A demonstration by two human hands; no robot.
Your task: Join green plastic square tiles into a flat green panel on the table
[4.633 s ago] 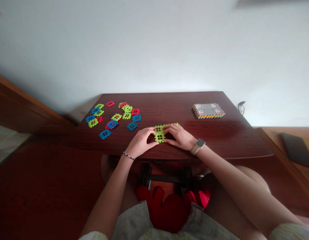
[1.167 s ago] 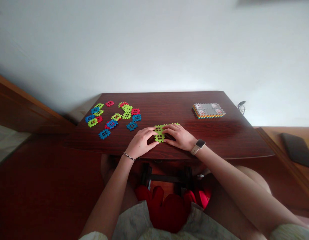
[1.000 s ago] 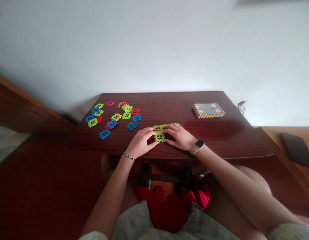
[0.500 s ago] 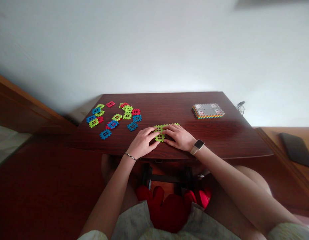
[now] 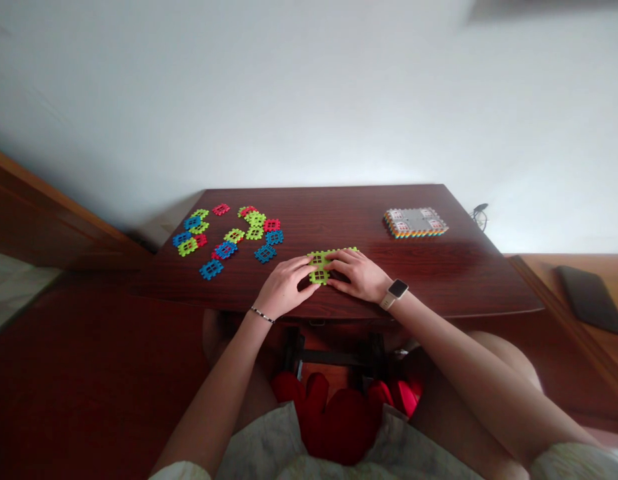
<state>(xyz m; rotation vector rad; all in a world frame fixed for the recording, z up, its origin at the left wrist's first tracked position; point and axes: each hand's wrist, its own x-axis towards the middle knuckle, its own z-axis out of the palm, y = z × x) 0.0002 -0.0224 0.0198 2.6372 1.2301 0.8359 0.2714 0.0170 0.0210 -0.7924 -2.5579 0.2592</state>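
A yellow-green interlocking plastic panel with window cut-outs and notched edges lies near the table's front edge. My left hand grips its left side, fingertips on the far left corner and thumb at the near edge. My right hand covers most of the panel's right part, its fingers bent over the top and the thumb along the near side. How far the panel reaches under my right hand is hidden, though its notched far edge shows beyond the fingers.
Loose red, blue and yellow-green window tiles are scattered over the table's left side. A stack of larger notched panels, grey on top, sits at the back right of the dark wooden table. Behind the table rises a white wall.
Almost nothing differs. Both hands keep their hold on the yellow-green panel, and the view has shifted very slightly.
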